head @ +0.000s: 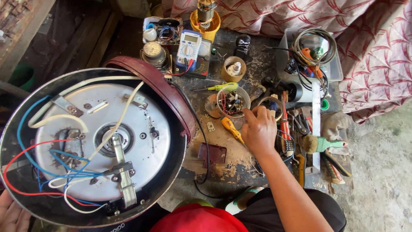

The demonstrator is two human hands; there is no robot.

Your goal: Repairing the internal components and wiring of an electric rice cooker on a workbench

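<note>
My right hand (259,131) rests loosely open, holding nothing, by the parts bowl (232,102); my left hand (12,215) steadies the upturned cooker (92,146), grip unclear.

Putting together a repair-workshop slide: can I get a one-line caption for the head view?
Left hand steadies an upturned cooker base with exposed wiring; right hand reaches a small parts bowl.

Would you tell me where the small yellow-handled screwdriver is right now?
In the head view, the yellow-handled screwdriver lies on the workbench just left of the right hand, below the small bowl of parts.
</note>
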